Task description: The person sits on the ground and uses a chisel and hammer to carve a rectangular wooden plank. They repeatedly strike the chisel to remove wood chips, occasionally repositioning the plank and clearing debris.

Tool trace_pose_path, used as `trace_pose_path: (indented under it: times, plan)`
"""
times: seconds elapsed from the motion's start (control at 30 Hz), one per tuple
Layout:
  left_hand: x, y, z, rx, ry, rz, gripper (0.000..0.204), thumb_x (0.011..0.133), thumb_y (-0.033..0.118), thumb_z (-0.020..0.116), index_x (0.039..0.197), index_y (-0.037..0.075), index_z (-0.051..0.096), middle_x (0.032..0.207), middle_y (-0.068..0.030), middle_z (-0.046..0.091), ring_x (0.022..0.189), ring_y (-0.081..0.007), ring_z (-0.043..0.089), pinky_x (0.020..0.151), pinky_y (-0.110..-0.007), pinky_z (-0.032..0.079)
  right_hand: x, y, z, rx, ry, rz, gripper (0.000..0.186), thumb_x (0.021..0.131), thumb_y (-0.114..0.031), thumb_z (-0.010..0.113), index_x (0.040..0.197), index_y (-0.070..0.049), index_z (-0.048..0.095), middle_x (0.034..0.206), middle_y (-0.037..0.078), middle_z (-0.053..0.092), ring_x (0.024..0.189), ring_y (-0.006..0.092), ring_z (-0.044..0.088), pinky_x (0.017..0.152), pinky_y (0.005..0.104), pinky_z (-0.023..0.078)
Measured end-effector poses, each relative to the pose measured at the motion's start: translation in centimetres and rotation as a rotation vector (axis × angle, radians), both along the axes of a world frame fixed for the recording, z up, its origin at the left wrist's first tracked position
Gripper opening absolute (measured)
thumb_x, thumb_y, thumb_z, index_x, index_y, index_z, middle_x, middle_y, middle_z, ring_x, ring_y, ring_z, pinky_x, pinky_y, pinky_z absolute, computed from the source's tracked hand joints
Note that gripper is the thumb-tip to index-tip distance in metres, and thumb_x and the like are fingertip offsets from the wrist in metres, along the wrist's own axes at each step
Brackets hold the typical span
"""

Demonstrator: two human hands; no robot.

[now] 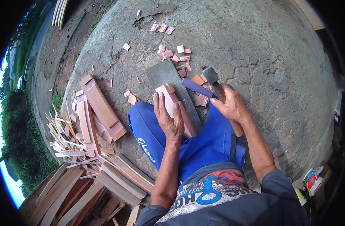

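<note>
Concrete ground (pixel 278 45), offcuts (pixel 197 79) beside hammer (pixel 210 76)

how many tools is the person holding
2: a dark-headed hammer and a purple-handled tool, both in the right grip. None shows in the open left grip; anything beneath its palm would be hidden.

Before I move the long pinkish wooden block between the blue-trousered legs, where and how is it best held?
Grip the long pinkish wooden block near its middle, probably best from above, with the left hand spanning its long sides. It is narrow and straight, pointing forward. That hand is open over it, while the right hand grips a wooden-handled hammer.
</note>
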State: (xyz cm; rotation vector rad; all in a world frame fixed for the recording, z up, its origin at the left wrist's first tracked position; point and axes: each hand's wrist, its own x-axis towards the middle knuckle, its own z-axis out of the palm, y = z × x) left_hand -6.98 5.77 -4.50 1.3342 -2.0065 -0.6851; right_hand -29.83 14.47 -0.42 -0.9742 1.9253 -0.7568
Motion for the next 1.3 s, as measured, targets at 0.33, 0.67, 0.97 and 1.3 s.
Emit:
trace_pose_path:
  times: [0.33, 0.67, 0.97, 1.3]
  plan:
    - [-3.0, -8.0, 11.7, 0.406, 1.025, -0.567, 0.033, 0.109, 0.029, 0.06, 0.132, 0.007, 0.052, 0.091, -0.0089, 0.066, 0.081, -0.0162, 0.067, 0.072, -0.032, 0.059, 6.9, -3.3, 6.3, -0.446, -0.106, 0.002, 0.051, 0.089, -0.02, 0.08, 0.129, 0.002, 0.057, 0.107, 0.013, 0.072, 0.096, 0.0236, 0.07, 0.083, 0.0386, 0.056]
    - [-5.5, -9.2, 8.1, 0.353, 0.482, -0.571, 0.029, 0.1, 0.023, 0.075, 0.08, 0.006, 0.062, 0.069, 0.0049, 0.057, 0.066, -0.0057, 0.051, 0.059, -0.027, 0.045, 8.2, 5.7, 5.8, -0.345, -0.391, -0.171, 0.045, 0.092, -0.018, 0.074, 0.129, -0.001, 0.055, 0.089, 0.006, 0.062, 0.063, 0.0131, 0.062, 0.056, 0.0313, 0.053]
    - [-5.0, -10.4, 5.5, 0.4, 0.454, -0.541, 0.041, 0.099, 0.018, 0.076, 0.069, 0.007, 0.051, 0.065, 0.0044, 0.049, 0.064, -0.0064, 0.045, 0.058, -0.028, 0.04, 9.1, 6.8, 5.5, -0.291, -0.479, -0.192, 0.048, 0.092, -0.02, 0.077, 0.13, -0.002, 0.054, 0.085, 0.004, 0.059, 0.059, 0.0107, 0.058, 0.053, 0.0297, 0.051]
    - [-5.2, -9.8, 4.0, 0.397, 0.44, -0.445, 0.044, 0.098, 0.018, 0.076, 0.065, 0.007, 0.05, 0.064, 0.0067, 0.046, 0.063, -0.0043, 0.04, 0.054, -0.028, 0.035, 9.0, 6.5, 4.7, -0.333, -0.41, -0.163, 0.043, 0.092, -0.017, 0.072, 0.126, 0.0, 0.052, 0.082, 0.004, 0.057, 0.058, 0.0114, 0.059, 0.05, 0.0285, 0.05]
